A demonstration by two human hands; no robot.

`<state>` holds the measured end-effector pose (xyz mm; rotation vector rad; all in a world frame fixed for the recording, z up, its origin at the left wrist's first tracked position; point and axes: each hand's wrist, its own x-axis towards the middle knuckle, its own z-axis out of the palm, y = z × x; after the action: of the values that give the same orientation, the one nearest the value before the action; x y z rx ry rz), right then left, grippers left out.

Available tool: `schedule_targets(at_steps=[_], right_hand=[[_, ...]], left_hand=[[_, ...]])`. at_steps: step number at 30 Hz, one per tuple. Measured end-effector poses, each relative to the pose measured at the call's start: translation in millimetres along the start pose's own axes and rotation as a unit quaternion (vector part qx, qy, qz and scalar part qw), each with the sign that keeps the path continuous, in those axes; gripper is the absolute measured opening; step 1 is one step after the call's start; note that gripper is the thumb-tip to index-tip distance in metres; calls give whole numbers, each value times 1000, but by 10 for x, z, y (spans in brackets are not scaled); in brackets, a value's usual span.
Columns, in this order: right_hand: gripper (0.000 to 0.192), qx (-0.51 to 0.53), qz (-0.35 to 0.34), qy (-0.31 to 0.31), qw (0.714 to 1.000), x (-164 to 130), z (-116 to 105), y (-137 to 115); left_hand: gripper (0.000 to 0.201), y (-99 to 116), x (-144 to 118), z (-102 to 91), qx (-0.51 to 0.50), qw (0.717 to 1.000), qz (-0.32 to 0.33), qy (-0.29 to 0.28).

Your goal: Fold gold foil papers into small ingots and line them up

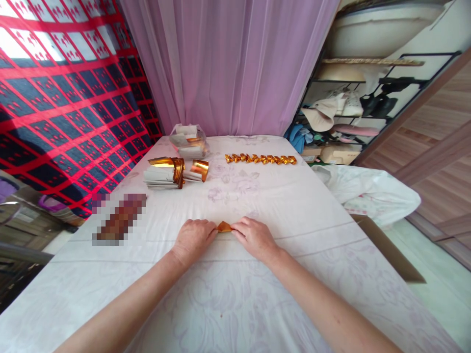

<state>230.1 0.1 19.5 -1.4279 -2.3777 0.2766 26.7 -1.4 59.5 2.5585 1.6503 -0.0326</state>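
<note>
Foil sheets [164, 176] and folded pieces [263, 159] lie beyond hands [194, 238].

1. Bare left forearm [132, 301], slanting forward and inward; left hand [194, 239], back uppermost, fingers [211, 232] curled.
2. Bare right forearm [324, 301], slanting likewise; right hand [257, 239], fingers bent together, near the left hand.

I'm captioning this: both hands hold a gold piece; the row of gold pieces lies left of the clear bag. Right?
No, the head view shows the gold row right of the clear bag; left hand and right hand hold a gold piece.
</note>
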Motion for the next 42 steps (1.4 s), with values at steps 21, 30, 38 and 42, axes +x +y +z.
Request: schedule_targets(at_steps=[21, 30, 38, 42], right_hand=[[23, 11, 55, 57, 997, 428, -5, 188], [22, 12, 61, 94, 994, 465, 121, 188], [21, 65, 68, 171, 981, 464, 223, 217], [21, 96, 78, 189, 974, 469, 259, 225]], left_hand=[[26, -51, 415, -29, -57, 993, -87, 61], [22, -42, 595, 120, -121, 975, -158, 94], [19, -37, 584, 247, -164, 967, -157, 115], [14, -43, 589, 296, -189, 960, -153, 139]])
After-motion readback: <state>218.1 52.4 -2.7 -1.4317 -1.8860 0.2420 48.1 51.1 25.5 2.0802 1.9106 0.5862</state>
